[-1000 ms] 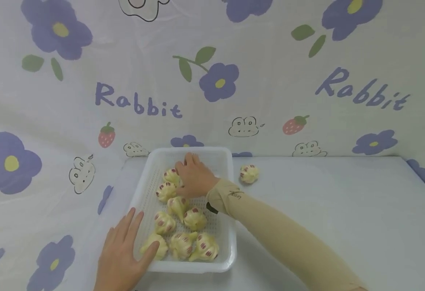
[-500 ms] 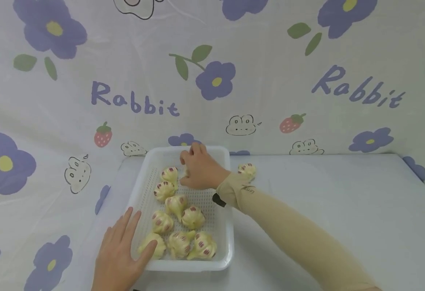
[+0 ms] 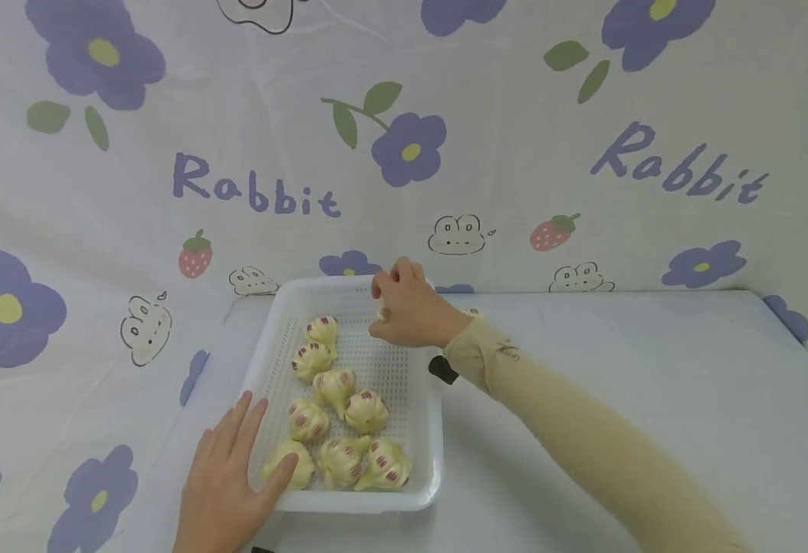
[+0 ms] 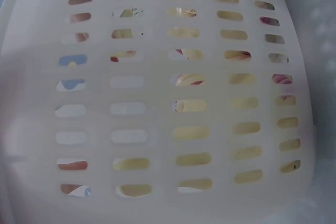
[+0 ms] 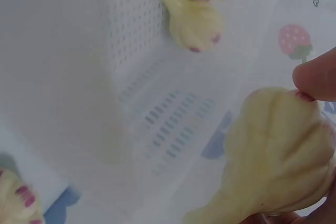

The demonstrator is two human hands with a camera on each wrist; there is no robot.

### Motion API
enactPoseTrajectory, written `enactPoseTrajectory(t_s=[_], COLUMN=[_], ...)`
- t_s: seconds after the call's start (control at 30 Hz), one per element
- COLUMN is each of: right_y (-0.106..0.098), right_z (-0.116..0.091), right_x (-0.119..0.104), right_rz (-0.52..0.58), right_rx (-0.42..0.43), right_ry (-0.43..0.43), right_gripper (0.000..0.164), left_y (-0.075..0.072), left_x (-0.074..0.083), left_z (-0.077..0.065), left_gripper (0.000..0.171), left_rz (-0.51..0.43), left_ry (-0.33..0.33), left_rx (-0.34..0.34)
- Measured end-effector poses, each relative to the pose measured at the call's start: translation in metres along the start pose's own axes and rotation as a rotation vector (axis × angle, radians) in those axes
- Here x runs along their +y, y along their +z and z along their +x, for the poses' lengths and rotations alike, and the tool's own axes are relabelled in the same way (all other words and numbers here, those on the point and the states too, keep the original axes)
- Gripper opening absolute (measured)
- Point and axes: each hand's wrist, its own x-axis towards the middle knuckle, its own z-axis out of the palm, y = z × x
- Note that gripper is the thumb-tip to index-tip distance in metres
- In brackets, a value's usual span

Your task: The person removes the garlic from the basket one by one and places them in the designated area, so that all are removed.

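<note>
Holds a garlic bulb [image 5: 278, 150] in the right hand [image 3: 414, 309], over the far right corner of the basket [image 3: 435, 442], pinched between thumb and curled fingers. Spreads the grip no wider than the round belly of the bulb, leaving the tapered stem free (probably the surest way to hold so lumpy a shape). Cannot tell the exact height above the basket floor.

Lays the left hand [image 3: 227, 480] along the basket's left edge, by the near left corner, with fingers straight and spread and thumb over the corner bulb [image 3: 303, 461]. Grasps nothing on that side; likely steadies the basket against sliding. Cannot tell if touching the corner bulb.

Has the basket standing by the far left corner of the tabletop [image 3: 618, 384], apparently for easy reach from both sides. Has eight bulbs inside, mostly toward the left and near edges, and one loose bulb [image 5: 20, 203] on the tabletop, beyond the basket's right edge, mostly hidden behind the right arm in the head view.
</note>
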Motion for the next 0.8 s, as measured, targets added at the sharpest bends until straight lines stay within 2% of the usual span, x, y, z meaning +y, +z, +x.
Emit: enactPoseTrajectory(t_s=[0.17,0.53,0.8], right_y=[-0.01,-0.028,-0.032], right_z=[-0.009,-0.029,-0.04], right_x=[0.011,0.04,0.076], right_rz=[0.05,0.029,0.018], right_rx=[0.021,0.065,0.079], right_ry=[0.07,0.149,0.241], right_gripper=[0.037,0.042,0.044], left_y=[-0.001,-0.002,-0.002], left_x=[0.0,0.0,0.0], left_z=[0.0,0.001,0.001], left_gripper=[0.077,0.077,0.077], left_rz=[-0.004,0.002,0.007], left_ry=[0.0,-0.004,0.0], left_rx=[-0.003,-0.009,-0.004])
